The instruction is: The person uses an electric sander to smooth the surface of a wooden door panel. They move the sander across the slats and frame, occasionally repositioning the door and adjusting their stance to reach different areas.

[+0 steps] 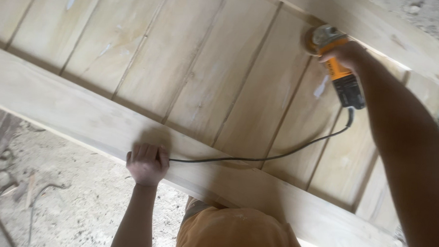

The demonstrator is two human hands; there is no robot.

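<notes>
Two hands are occupied: the grinder [336, 66] is gripped in the closed right hand [347, 53], its cord [260, 158] clenched by the left hand [146, 163] on the wooden panel [177, 71].

Yellow-black angle grinder [336, 64] on pale wooden panel [203, 80]

From my right hand [347, 53] on the grinder [336, 64], bare planks of the wooden panel [197, 75] lie open toward nine o'clock. At twelve o'clock the raised frame rail [373, 25] blocks me. The black cord [260, 158] trails across toward my left hand [146, 163] at eight o'clock.
</notes>
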